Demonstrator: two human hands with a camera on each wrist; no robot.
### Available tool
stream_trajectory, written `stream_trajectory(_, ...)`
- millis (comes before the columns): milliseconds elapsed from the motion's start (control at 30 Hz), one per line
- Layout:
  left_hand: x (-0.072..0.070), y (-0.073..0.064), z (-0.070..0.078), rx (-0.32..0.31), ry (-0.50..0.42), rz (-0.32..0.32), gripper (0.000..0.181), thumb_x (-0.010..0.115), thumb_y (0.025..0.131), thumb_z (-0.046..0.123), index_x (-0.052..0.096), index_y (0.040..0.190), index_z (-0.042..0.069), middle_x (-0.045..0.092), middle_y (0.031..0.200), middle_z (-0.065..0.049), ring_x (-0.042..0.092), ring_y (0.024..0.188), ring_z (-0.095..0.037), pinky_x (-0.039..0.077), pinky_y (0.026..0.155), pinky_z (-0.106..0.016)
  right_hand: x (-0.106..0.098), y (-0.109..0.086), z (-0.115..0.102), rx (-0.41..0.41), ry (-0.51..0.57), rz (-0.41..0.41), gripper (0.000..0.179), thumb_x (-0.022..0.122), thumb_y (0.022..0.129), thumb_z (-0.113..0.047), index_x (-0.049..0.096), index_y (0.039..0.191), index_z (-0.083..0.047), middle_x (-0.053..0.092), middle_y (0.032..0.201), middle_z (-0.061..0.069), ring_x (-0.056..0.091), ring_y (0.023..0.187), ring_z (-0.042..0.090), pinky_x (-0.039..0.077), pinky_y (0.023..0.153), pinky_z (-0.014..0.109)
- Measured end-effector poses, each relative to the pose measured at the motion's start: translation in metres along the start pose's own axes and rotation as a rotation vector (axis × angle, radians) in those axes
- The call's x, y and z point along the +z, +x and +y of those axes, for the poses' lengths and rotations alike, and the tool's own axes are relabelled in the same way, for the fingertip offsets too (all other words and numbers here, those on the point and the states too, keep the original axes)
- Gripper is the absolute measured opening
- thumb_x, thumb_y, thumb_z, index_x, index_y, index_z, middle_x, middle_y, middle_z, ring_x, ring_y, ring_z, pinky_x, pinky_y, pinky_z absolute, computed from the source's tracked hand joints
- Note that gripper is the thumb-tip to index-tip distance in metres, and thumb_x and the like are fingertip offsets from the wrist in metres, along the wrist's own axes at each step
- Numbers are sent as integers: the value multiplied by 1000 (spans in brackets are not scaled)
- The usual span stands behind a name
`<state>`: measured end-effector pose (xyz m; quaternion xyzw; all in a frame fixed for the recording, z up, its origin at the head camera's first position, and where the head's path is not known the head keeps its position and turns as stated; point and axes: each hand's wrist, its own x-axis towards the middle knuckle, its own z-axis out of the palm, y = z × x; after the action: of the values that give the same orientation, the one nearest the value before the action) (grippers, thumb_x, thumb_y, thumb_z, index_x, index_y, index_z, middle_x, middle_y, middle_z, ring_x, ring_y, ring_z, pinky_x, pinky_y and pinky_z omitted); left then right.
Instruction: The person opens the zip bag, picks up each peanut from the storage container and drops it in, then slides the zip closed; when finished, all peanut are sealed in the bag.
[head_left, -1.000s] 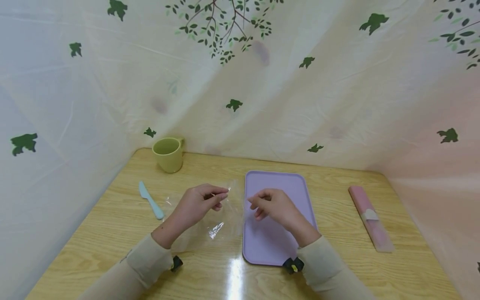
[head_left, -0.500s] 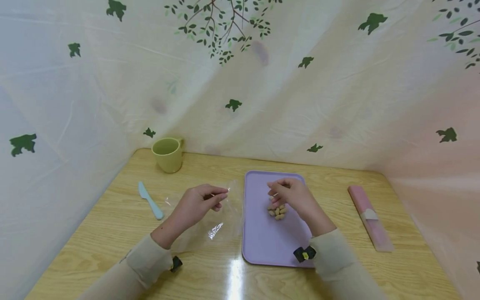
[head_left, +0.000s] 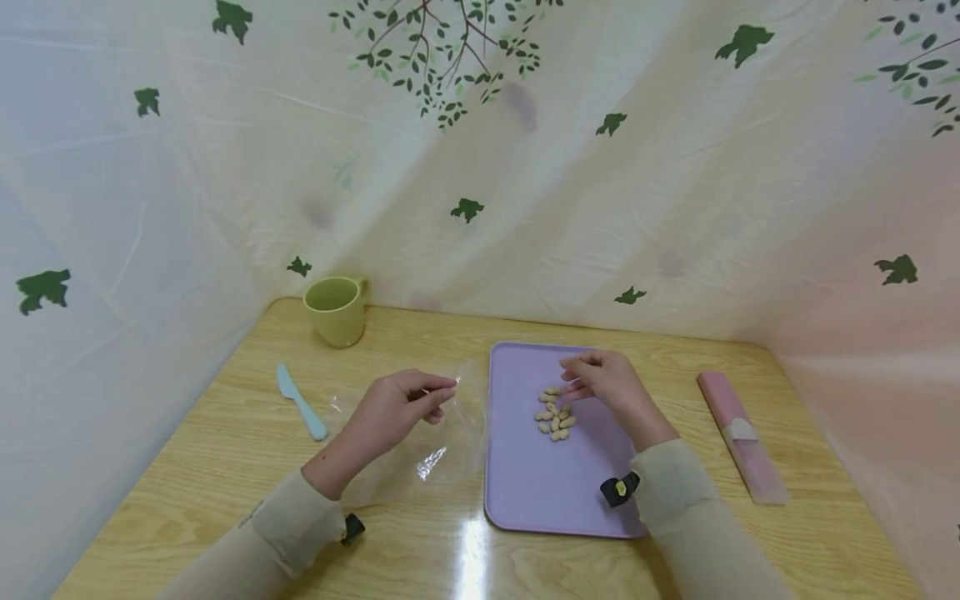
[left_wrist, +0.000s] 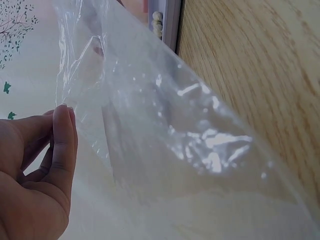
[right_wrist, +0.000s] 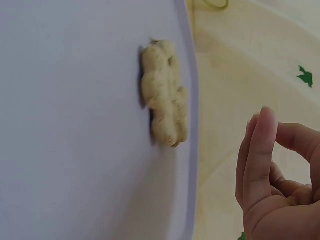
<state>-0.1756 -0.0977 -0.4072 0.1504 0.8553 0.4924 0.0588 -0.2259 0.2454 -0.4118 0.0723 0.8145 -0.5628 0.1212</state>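
Observation:
My left hand point(head_left: 393, 410) pinches the edge of a clear plastic bag point(head_left: 457, 437) between thumb and fingertips. In the left wrist view the crinkled bag point(left_wrist: 210, 150) hangs down from those fingers over the wood. On the right, my other hand point(head_left: 617, 390) is above a lilac tray point(head_left: 521, 487), its fingers bent lightly and nothing seen between them. Several unshelled peanuts point(head_left: 555, 422) lie in a loose group on the tray, just left of that hand. The right wrist view has the peanuts point(right_wrist: 162, 95) near the tray's rim, apart from the fingertips.
A green mug point(head_left: 335, 312) stands at the table's back left. In front of it lies a light blue knife point(head_left: 302, 402). To the right of the tray is a pink case point(head_left: 738, 437) with a pale band. A leaf-printed curtain point(head_left: 420, 167) hangs behind the table.
My right hand has moved right and slightly up, away from the bag, uncovering the peanuts on the tray. The left hand and the bag stay in place.

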Motion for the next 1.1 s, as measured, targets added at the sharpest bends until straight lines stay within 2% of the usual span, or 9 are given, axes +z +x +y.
stream_trajectory(133,1,1,-2,12,2,5,25,72,104,24,79,124,11,81,100,-8,75,81,-9,68,76,-30,-1,7,8,14,-9,-6,39,65,108,-21,66,133,9,76,112,17,73,76,7,67,77,25)
stream_trajectory(333,0,1,-1,-1,6,6,25,72,104,24,79,124,11,81,99,-8,75,81,-9,68,77,-31,-2,15,17,30,-139,-38,35,67,107,-23,73,126,5,80,102,11,73,76,10,65,79,28)
stream_trajectory(700,-2,0,-1,-20,7,-3,26,71,105,25,79,125,12,81,100,-9,75,82,-10,69,79,-35,0,25,25,38,-333,-102,27,76,100,-25,80,109,0,72,77,2,66,66,12,57,64,25)
stream_trajectory(833,-2,0,0,-17,9,-2,25,71,105,25,79,125,12,81,100,-10,75,82,-10,69,79,-35,3,27,24,39,-391,-107,26,77,99,-28,81,106,-3,72,77,1,65,66,12,57,63,24)
stream_trajectory(1100,-2,0,0,-7,8,1,25,71,105,24,79,125,11,81,99,-8,75,82,-10,69,78,-34,7,28,22,32,-428,-128,21,76,100,-22,79,103,-1,73,82,4,66,69,13,57,63,24)
